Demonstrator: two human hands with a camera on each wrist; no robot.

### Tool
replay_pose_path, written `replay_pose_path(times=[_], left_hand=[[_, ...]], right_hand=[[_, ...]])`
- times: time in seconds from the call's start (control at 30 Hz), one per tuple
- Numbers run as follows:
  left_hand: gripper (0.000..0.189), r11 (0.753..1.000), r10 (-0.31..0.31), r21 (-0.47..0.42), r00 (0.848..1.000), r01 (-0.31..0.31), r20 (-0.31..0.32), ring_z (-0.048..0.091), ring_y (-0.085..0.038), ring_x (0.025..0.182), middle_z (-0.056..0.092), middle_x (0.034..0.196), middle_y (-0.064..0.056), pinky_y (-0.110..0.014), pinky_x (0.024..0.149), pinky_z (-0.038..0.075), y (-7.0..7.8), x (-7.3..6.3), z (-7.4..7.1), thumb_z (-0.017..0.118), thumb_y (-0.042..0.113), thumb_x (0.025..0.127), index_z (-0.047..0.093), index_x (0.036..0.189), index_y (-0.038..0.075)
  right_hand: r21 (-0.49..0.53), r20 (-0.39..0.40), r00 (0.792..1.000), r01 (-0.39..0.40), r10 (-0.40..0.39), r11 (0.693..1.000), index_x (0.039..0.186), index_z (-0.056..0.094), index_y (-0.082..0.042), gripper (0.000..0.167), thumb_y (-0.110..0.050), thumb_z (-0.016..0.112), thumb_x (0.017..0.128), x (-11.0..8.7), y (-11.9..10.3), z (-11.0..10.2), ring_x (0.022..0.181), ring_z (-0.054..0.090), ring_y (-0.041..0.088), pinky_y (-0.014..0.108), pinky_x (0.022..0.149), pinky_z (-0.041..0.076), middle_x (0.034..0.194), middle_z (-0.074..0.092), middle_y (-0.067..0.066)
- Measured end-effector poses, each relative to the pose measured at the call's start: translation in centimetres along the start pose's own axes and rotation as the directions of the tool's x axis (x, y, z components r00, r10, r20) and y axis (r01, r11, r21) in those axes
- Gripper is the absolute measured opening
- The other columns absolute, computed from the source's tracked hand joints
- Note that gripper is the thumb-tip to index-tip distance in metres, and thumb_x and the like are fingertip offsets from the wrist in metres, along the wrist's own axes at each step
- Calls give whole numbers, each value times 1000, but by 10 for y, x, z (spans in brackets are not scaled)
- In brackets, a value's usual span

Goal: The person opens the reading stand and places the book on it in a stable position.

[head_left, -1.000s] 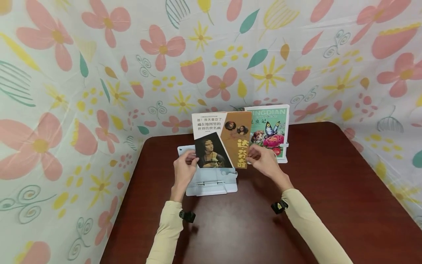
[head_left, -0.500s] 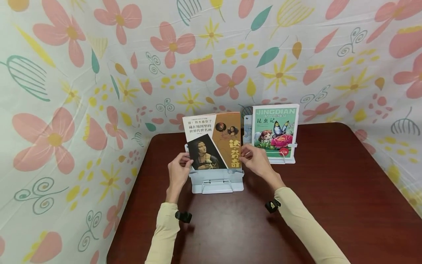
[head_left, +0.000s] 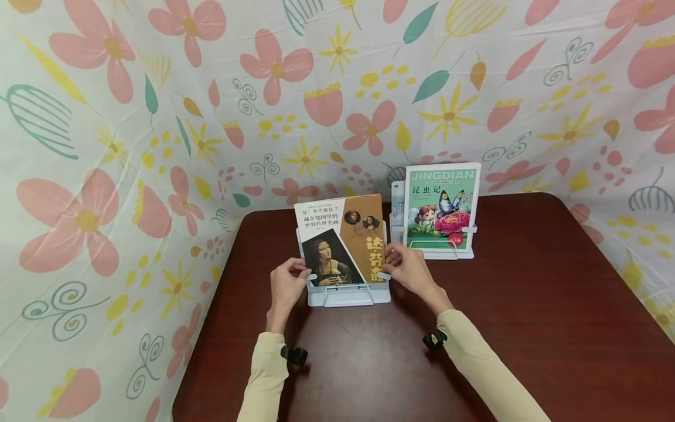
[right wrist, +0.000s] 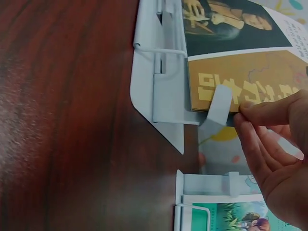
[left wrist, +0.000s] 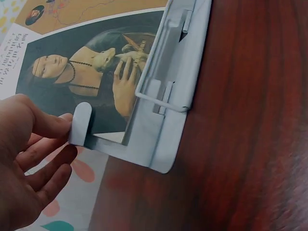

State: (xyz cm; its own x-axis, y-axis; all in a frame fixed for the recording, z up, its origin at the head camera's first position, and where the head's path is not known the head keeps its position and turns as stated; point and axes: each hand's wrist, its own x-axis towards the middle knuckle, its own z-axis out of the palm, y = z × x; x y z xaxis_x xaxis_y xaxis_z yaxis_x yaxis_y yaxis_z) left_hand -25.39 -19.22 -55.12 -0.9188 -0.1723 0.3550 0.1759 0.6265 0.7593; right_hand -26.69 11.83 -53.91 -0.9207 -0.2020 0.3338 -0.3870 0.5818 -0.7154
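Observation:
A book with a portrait painting and an orange-brown panel on its cover leans on a white metal book stand. Its lower edge sits behind the stand's side clips and wire bar. My left hand pinches the book's lower left edge, thumb and index finger right beside the left clip. On the opposite side, my right hand pinches the lower right edge. In the right wrist view, the thumb lies at the cover's edge just above the right clip, other fingers behind.
Behind and to the right, a second white stand holds a green book with a butterfly and a pink flower on its cover. Both stand on a dark red-brown table, near a floral cloth hanging at the back and left.
Both hands have lowered the book from above the stand down behind its side clips. The stand has turned to face forward. The view has shifted slightly left.

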Motion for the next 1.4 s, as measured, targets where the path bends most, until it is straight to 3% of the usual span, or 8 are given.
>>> replay_pose_path(times=[0.3, 0.43, 0.5, 0.6, 0.77, 1.07, 1.4], left_hand=[[5, 1000, 1, -30, 999, -2, -46, 72, -22, 75, 76, 85, -8, -29, 68, 60, -6, -10, 8, 77, 7, 87, 79, 92, 7], [13, 992, -71, -107, 995, 63, -70, 73, -26, 83, 72, 95, -13, -31, 74, 62, -8, -21, 7, 75, 6, 88, 75, 100, 3], [18, 984, -137, -122, 990, 131, -43, 74, -28, 88, 73, 99, -14, -35, 78, 62, -8, -31, 6, 74, 7, 90, 73, 106, 1], [26, 974, -210, -70, 976, 213, 50, 75, -30, 96, 76, 107, -16, -42, 84, 61, -7, -48, 4, 68, 10, 93, 69, 117, -2], [39, 970, -238, -15, 959, 243, 152, 73, -32, 107, 74, 117, -19, -45, 92, 58, -4, -61, 5, 62, 10, 96, 63, 130, -7], [40, 965, -262, 17, 956, 263, 134, 73, -33, 106, 73, 117, -23, -46, 90, 59, -2, -63, 9, 62, 9, 92, 65, 129, -7], [49, 963, -268, 48, 945, 263, 187, 70, -33, 115, 69, 125, -25, -45, 95, 57, -6, -34, 27, 58, 5, 87, 61, 135, -5]], right_hand=[[-14, -21, 1000, 1, -2, 1000, 91, 68, -7, 15, -1, 79, 83, -11, 9, 5, 73, 72, 19, 31, 65, 58, 83, 75, 7], [35, -76, 996, -33, 36, 999, 100, 69, -3, 17, 2, 75, 85, -19, 10, 10, 79, 72, 23, 30, 68, 59, 89, 75, 11], [69, -96, 991, -89, 95, 994, 106, 67, 2, 21, 2, 73, 86, -28, 9, 13, 83, 72, 27, 33, 72, 61, 93, 74, 16], [119, -70, 975, -201, 210, 972, 116, 64, 7, 28, 1, 69, 89, -46, 7, 19, 93, 73, 32, 38, 80, 62, 103, 74, 22], [175, 56, 946, -325, 321, 929, 129, 59, 11, 39, -3, 66, 94, -64, 2, 28, 110, 71, 38, 40, 92, 59, 120, 69, 29], [199, 59, 942, -335, 330, 921, 131, 57, 15, 45, -4, 67, 92, -64, -4, 38, 109, 71, 41, 41, 90, 59, 118, 68, 33], [134, 58, 955, -295, 290, 946, 135, 55, 14, 52, -12, 69, 92, -42, 7, 39, 113, 68, 41, 45, 92, 58, 125, 65, 34]])
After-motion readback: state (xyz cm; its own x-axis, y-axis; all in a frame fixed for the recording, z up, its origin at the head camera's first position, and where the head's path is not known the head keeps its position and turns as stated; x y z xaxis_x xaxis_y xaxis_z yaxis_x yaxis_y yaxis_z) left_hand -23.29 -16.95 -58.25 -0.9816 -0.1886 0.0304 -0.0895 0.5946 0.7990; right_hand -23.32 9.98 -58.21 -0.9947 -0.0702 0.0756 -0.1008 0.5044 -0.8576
